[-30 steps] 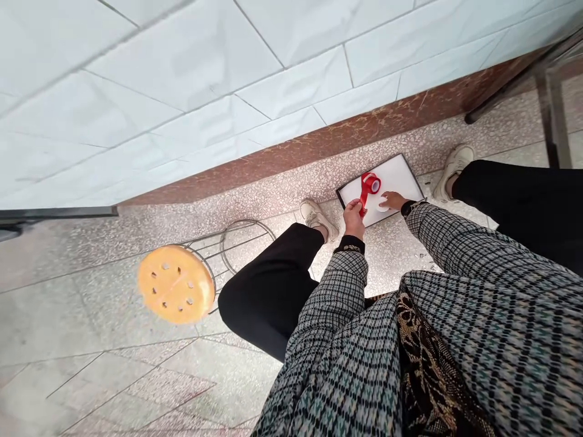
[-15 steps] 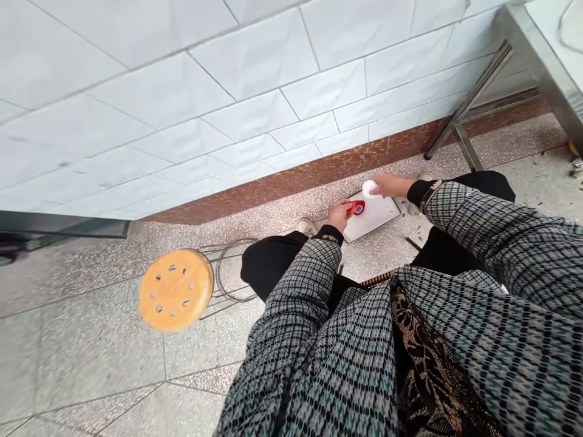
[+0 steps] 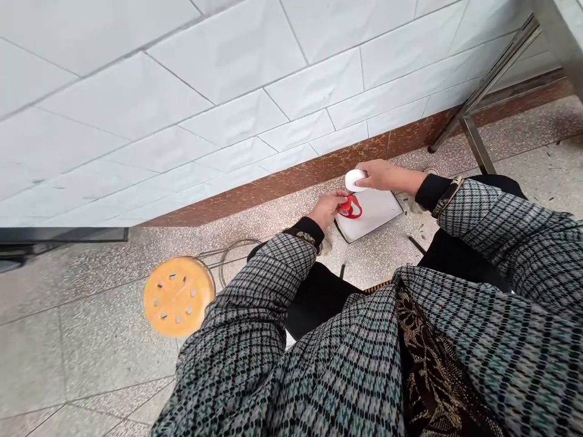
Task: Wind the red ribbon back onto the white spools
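White-tiled wall (image 3: 255,73) spans the top left to right, reddish-brown stone skirting (image 3: 291,173) at its foot, speckled stone floor (image 3: 118,340) below. Far left: dark flat-edged panel (image 3: 68,235), cut off by frame. Next: orange round stool seat with small holes through it (image 3: 178,297). Thin grey wire frame shows to its right, partly behind my left sleeve (image 3: 259,279), black-and-grey check.

Left hand (image 3: 326,210): fingers closed, pinching a glossy red band (image 3: 357,210), ribbon or tape, can't tell which. Band curves into a loop just right of those fingers, over the left part of the board; can't tell if it touches. Short dark stick (image 3: 342,271) on the floor, nearer me.

White rounded piece (image 3: 353,180), smooth, sits just above the red loop in view. Right hand (image 3: 381,175) has it: fingers gripping its right side, near the board's far edge. Flat white rectangular board with black edging (image 3: 376,212) lies beneath both hands, near the skirting.

Right of that: black rod (image 3: 416,244) on the floor, small dark scraps around it. Far right: grey metal table frame (image 3: 476,142), leg by the skirting.
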`<action>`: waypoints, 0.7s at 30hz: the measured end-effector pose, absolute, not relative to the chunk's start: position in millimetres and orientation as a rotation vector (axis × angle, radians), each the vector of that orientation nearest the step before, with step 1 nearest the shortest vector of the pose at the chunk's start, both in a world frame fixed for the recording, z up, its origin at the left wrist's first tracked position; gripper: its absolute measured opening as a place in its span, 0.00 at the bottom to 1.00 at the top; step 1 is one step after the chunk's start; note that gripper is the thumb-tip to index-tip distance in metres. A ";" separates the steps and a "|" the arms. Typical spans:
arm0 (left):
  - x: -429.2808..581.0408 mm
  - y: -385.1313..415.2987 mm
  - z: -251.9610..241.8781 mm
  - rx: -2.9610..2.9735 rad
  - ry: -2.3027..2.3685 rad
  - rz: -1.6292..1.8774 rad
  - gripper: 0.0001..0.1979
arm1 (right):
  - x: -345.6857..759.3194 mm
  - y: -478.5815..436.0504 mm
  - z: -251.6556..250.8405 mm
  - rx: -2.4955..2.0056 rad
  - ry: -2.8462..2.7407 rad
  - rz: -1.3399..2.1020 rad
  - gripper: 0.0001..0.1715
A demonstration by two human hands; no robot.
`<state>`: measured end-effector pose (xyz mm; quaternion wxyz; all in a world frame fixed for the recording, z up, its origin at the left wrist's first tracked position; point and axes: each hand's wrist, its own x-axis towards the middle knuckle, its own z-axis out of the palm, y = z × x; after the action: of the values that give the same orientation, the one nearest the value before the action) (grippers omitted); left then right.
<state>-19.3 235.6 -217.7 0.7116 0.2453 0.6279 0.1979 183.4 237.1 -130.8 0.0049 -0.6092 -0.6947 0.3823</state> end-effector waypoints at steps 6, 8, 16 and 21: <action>-26.7 249.7 -200.7 0.395 1.264 0.703 0.09 | 183.6 263.9 -129.8 -1.895 -2.225 1.177 0.16; -27.2 250.4 -194.8 0.370 1.247 0.767 0.09 | 181.4 269.3 -131.5 -1.946 -2.172 1.199 0.16; -27.6 249.7 -171.8 0.359 1.164 0.869 0.08 | 163.7 262.6 -123.7 -2.013 -2.113 1.258 0.17; -32.1 248.8 -167.8 0.373 1.147 0.928 0.09 | 160.7 255.5 -132.4 -1.952 -2.391 1.162 0.17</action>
<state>-32.1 248.8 -167.8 0.7244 0.1688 0.5196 0.4204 160.7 255.5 -132.4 -0.0780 -0.5901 -0.7227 0.3513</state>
